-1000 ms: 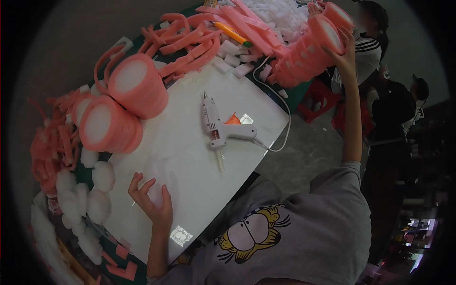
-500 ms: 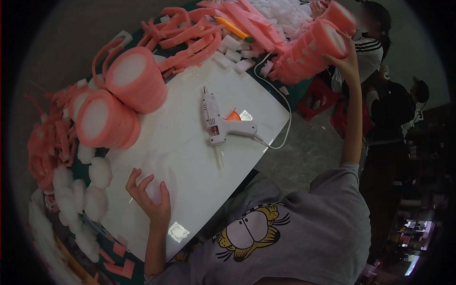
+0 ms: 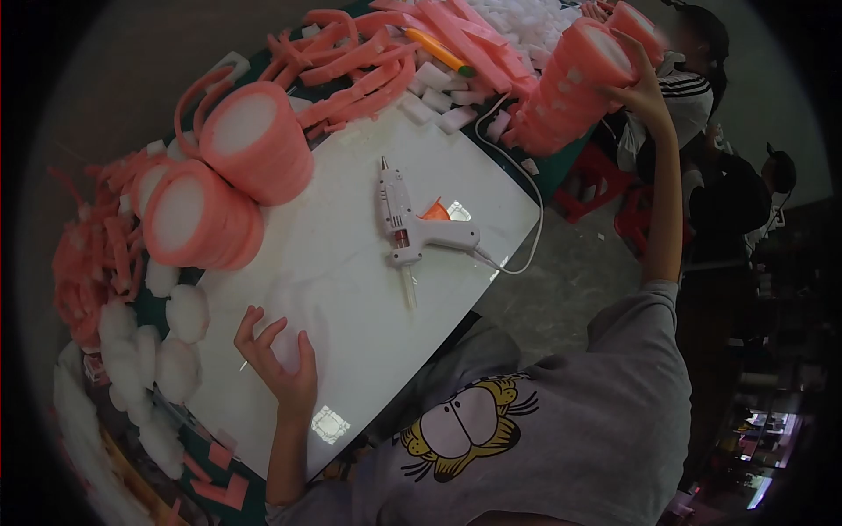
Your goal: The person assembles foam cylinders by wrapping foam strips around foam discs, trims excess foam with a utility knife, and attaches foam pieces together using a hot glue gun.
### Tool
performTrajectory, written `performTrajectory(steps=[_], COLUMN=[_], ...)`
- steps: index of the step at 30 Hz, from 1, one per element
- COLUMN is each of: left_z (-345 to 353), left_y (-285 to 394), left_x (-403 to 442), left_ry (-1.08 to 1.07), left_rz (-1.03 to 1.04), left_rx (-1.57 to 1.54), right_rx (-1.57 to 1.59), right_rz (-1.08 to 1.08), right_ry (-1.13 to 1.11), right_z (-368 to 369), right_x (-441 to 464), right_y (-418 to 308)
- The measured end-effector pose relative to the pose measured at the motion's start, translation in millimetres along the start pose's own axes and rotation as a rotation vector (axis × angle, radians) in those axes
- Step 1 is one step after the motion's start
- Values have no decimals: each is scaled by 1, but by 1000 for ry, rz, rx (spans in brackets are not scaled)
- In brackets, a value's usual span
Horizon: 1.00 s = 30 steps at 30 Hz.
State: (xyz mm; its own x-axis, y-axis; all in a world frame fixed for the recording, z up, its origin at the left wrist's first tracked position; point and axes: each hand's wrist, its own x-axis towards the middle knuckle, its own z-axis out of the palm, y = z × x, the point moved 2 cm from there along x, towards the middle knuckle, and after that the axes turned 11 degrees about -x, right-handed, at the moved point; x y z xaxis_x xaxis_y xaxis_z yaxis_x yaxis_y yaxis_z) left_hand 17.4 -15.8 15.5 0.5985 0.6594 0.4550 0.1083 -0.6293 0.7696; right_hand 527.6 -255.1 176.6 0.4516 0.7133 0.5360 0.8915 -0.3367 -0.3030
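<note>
My left hand [image 3: 281, 364] hovers palm up over the lower left of the white board [image 3: 351, 333], fingers apart and curled a little, with nothing in it. At the upper right, my right hand [image 3: 645, 92] is wrapped round the top of a tall pink foam stack [image 3: 561, 92] with a white centre. Between the hands a white glue gun [image 3: 408, 223] stands on the board, a glue stick poking out of its rear end. An orange piece [image 3: 435, 210] shows beside its handle.
Pink-and-white foam cylinders [image 3: 254, 145] sit at the board's left. Pink strips [image 3: 360, 79], white blocks [image 3: 434, 96] and an orange cutter [image 3: 438, 51] lie along the back. White oval pads [image 3: 180, 368] line the left. Other people [image 3: 737, 193] and red stools [image 3: 592, 184] are at right.
The pink stack at the upper right now leans a little more upright under my right hand. My left hand has hardly moved. The whole view has shifted slightly.
</note>
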Motion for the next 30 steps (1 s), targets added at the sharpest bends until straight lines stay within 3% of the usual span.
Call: performTrajectory(steps=[3,9,11,14,24,30], left_z=[0,0,0,-1,-1,-1], left_y=[0,-1,-1,-1,-1,-1], left_x=[0,0,0,0,1,2], left_ry=[-2,-11,-13,-14,-18,-14], left_rz=[-9,-12,-21,-27,-50,-52], left_rx=[-7,-15,-27,-20,-31,-24], right_rx=[2,-139,12,54,77,-39], right_rz=[44,-121,20,53,71,-12], right_ry=[-39,-101,-63,-25,-107,-4], right_z=[-4,0,-3,-8,-11,-15], right_x=[3,4,-1,-8,-23,-28], right_y=[-1,10,6,4,17,23])
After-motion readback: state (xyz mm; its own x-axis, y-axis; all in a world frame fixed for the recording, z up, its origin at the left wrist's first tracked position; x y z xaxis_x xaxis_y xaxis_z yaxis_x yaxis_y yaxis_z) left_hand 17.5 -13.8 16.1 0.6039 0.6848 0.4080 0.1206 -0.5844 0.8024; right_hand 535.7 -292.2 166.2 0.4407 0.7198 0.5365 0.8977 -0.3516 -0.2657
